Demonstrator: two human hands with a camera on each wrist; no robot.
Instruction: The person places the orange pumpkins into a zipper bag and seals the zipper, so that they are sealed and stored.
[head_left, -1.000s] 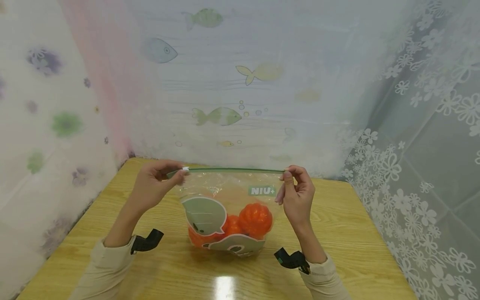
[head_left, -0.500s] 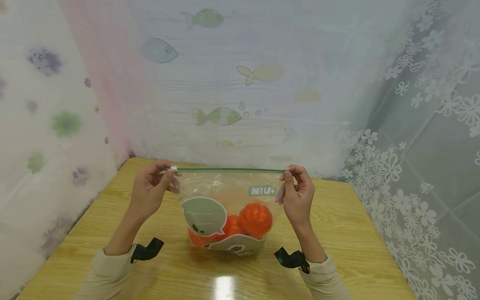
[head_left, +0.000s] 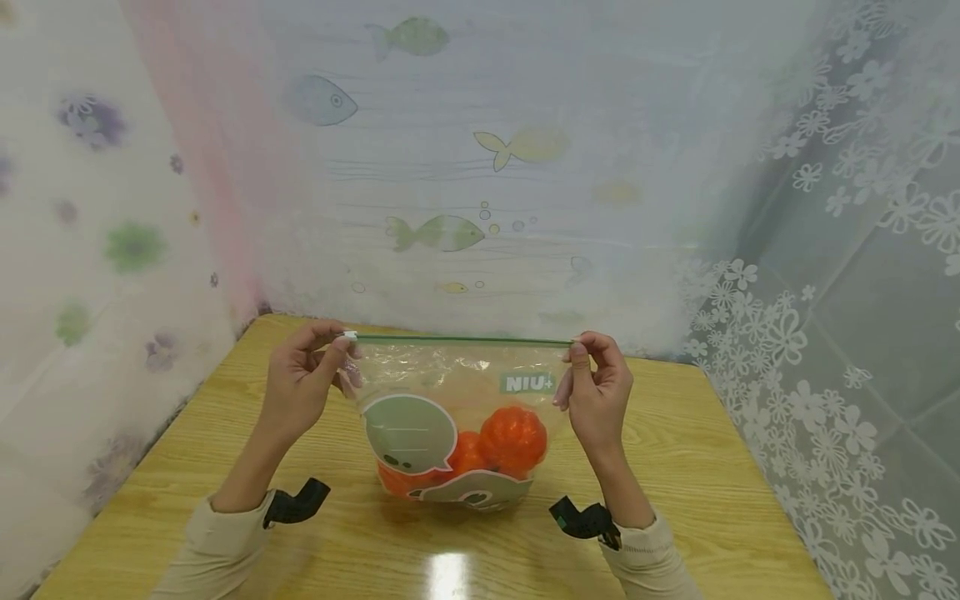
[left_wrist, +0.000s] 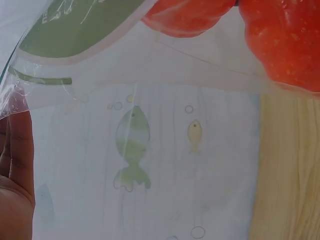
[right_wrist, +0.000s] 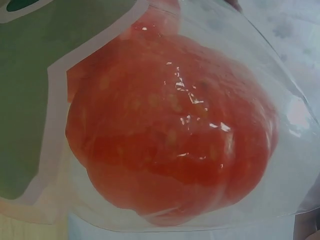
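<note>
A clear zip bag point(head_left: 465, 371) with green prints and a green zip strip point(head_left: 457, 339) stands upright on the table, stretched between both hands. Inside it lie several ribbed orange-red, pumpkin-like fruits point(head_left: 513, 442); one fills much of the right wrist view point(right_wrist: 175, 130). At the bag's top left corner my left hand point(head_left: 300, 379) pinches the white slider point(head_left: 350, 335) between thumb and fingers. My right hand point(head_left: 600, 396) pinches the top right corner, thumb toward me. In the left wrist view only part of the left hand point(left_wrist: 17, 165) shows behind the plastic.
The wooden table point(head_left: 675, 467) runs back to a pale curtain point(head_left: 420, 167) printed with fish. Flowered curtains point(head_left: 810, 400) hang at both sides. Black camera mounts point(head_left: 296, 502) sit on both wrists.
The left hand and the white slider have moved left to the end of the zip strip, mostly in the first half second. The right hand keeps its corner almost still.
</note>
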